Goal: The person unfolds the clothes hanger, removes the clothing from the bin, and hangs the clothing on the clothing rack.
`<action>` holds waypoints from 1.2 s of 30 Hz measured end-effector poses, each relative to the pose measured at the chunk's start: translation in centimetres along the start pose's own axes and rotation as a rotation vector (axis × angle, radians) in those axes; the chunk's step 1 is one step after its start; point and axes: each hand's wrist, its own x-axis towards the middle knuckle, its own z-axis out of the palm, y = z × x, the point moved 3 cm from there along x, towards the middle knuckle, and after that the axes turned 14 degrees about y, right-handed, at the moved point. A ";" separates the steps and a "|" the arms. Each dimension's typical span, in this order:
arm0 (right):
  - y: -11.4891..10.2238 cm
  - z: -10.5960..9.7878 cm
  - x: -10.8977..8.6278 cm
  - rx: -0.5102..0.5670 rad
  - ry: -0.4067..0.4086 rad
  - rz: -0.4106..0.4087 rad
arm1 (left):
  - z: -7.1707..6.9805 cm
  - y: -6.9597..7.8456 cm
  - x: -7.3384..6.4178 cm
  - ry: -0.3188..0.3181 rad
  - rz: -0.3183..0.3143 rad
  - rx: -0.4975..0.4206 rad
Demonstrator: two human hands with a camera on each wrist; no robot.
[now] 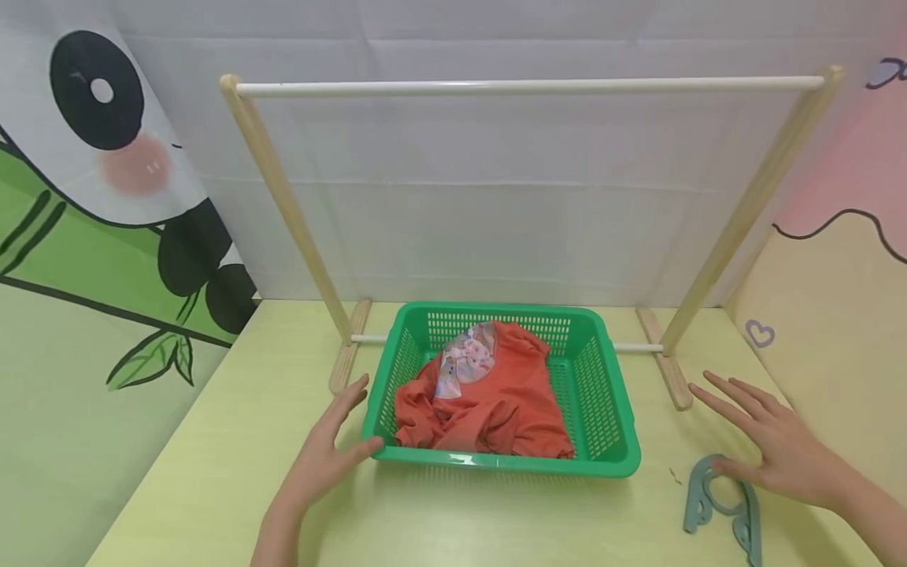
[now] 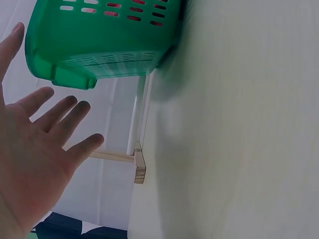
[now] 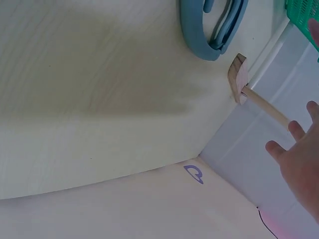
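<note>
While the left hand [image 1: 320, 465] spreads its fingers beside the basket [image 1: 496, 464], the orange garment [image 1: 513, 386] lies to its right. Near the outspread right hand [image 1: 786, 453] lies a hanger [image 1: 695, 496].

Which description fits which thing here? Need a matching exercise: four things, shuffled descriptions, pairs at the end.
Things
1. Basket
2. Garment
3. Hanger
4. Top bar of the rack

Descriptions
A. White, with nothing hung on it
B. Blue-grey, on the table by the right hand
C. Green, with slotted sides
D. Orange-red with a printed patch, lying crumpled inside another thing

Pairs: 1-C, 2-D, 3-B, 4-A
</note>
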 end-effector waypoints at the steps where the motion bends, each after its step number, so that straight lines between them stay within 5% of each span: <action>1: 0.1 0.1 -0.2 0.011 -0.003 0.014 | 0.1 0.1 -0.1 -0.003 -0.002 -0.007; 8: -0.3 -0.2 -0.7 0.055 -0.010 0.051 | 0.5 0.1 -0.9 -0.006 -0.021 -0.067; 16: -1.2 -0.2 -1.4 0.088 -0.026 0.083 | 1.2 -0.4 -1.1 -0.052 -0.152 -0.249; 23: -1.2 -0.1 -1.9 0.104 0.019 -0.018 | 1.5 -0.6 -1.2 -0.086 -0.213 -0.374; 29: -1.2 0.3 -2.8 0.171 0.001 -0.009 | 1.6 -0.5 -1.4 -0.105 -0.212 -0.454; 36: 0.1 1.7 -4.6 0.105 -0.073 0.072 | 1.7 -0.6 -1.4 -0.110 -0.218 -0.471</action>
